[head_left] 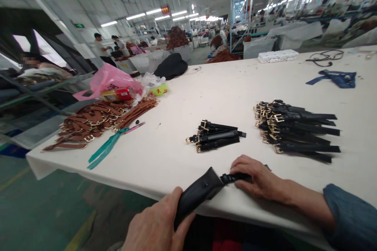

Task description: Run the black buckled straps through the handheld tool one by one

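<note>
Black leather-like piece [199,191] over the near edge of the counter [165,153]: fingers of my left hand [157,223] wrap it, my right hand [256,176] grips the strap [226,179]. I'd keep both aligned, untwisted.

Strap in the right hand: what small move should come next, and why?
Probably have the right hand straighten the strap in line with the black piece: the left hand grips that piece at a slant, while the strap runs from its far end at a flatter angle.
</note>
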Demonstrator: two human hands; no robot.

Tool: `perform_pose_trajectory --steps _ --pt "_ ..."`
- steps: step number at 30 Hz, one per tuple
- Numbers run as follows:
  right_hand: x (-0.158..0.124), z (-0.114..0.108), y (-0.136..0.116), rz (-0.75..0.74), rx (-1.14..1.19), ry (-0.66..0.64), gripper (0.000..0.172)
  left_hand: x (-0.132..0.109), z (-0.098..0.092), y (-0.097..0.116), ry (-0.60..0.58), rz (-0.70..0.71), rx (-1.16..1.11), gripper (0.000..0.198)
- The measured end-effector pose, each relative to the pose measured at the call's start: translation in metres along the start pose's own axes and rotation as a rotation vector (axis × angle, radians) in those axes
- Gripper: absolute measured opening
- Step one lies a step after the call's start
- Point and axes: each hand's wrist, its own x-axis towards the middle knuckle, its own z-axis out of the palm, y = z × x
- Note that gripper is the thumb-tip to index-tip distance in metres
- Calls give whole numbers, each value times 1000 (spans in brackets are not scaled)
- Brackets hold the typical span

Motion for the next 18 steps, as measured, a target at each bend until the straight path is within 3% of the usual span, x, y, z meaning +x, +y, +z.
perform_pose_trajectory --steps 5,9,14,18 --pt "1 9 15 -21 88 59 23 15 -13 10 -55 65 103 21" --pt "1 9 14 35 81 50 24 25 -11 8 -44 109 65 18" --pt "2 8 6 49 97 81 29 25 -4 -4 -109 29 36 30" --pt "4 11 1 38 36 87 16 21 -6 -5 -153 9 75 34"
